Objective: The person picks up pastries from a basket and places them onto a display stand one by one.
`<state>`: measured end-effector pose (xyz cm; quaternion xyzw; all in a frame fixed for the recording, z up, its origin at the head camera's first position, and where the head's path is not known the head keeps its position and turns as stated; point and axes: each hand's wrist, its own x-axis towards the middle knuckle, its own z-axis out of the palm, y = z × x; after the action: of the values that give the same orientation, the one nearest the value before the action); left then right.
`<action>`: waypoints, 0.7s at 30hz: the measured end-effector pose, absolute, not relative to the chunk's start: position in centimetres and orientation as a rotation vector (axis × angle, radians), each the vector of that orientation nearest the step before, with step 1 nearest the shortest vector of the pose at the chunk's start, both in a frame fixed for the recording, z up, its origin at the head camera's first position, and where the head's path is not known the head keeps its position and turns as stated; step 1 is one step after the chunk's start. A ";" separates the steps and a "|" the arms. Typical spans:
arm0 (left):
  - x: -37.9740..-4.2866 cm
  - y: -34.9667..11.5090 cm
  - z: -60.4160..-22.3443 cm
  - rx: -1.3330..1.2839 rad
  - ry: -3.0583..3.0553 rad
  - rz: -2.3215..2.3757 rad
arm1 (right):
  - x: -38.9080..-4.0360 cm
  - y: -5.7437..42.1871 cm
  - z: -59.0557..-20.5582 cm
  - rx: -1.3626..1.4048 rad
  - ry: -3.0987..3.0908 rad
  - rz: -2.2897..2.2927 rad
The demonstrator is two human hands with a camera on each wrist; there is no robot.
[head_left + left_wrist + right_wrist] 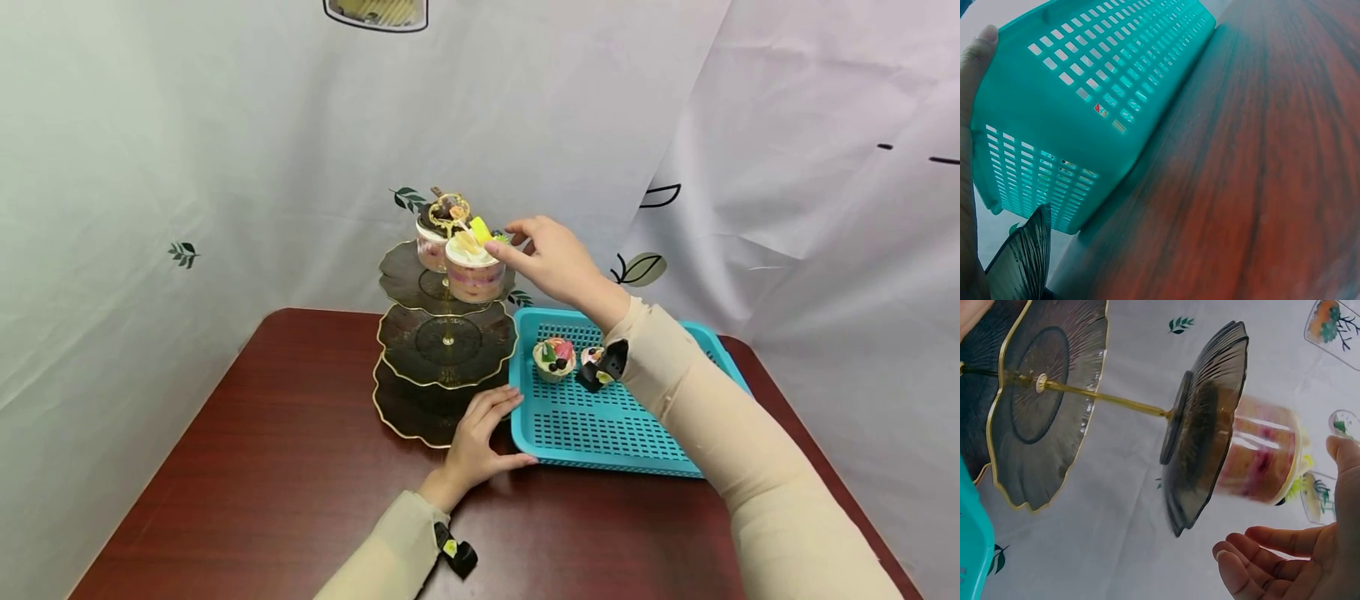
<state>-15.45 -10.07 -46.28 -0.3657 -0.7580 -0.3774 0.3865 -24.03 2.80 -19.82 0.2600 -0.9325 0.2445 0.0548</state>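
Observation:
A three-tier cake stand [447, 362] with dark, gold-rimmed wavy plates stands left of a turquoise basket [592, 446]. Its top plate carries two dessert cups: a layered one with white cream and yellow pieces [474, 271], and a chocolate-topped one with a gold ornament [432, 242]. Beside the cream-topped cup is my right hand [551, 258], thumb and fingers spread. The right wrist view shows a gap between those fingers [1272, 556] and the cup [1260, 453]. My left hand [476, 442] touches the basket's near left corner, fingers along the rim and thumb at the front.
Inside the basket lie a fruit-topped cupcake [555, 358] and a second small dessert [592, 356], partly hidden by the right wrist strap. The reddish-brown table [247, 467] extends left and in front. A pale printed cloth [262, 167] hangs close behind the stand.

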 end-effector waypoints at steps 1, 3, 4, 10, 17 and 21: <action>-15.5 -10.1 -46.3 -0.931 -1.928 -0.960 | -24.1 3.0 -19.9 0.789 -2.833 0.746; -15.4 -10.1 -46.3 -0.931 -1.924 -0.958 | -24.1 3.3 -20.2 0.784 -2.836 0.752; -15.4 -10.0 -46.3 -0.931 -1.921 -0.958 | -24.1 3.5 -20.3 0.781 -2.837 0.755; -15.4 -10.0 -46.2 -0.936 -1.901 -0.954 | -24.3 4.3 -20.9 0.778 -2.817 0.771; -15.5 -10.0 -46.2 -0.944 -1.890 -0.950 | -24.6 5.2 -21.8 0.761 -2.805 0.789; -15.6 -10.0 -46.2 -0.948 -1.882 -0.945 | -24.8 5.7 -22.2 0.743 -2.799 0.805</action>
<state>-15.56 -10.04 -46.19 -0.3754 -0.7455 -0.3743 0.4040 -24.79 5.70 -22.23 0.2465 -0.9291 0.2671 0.0678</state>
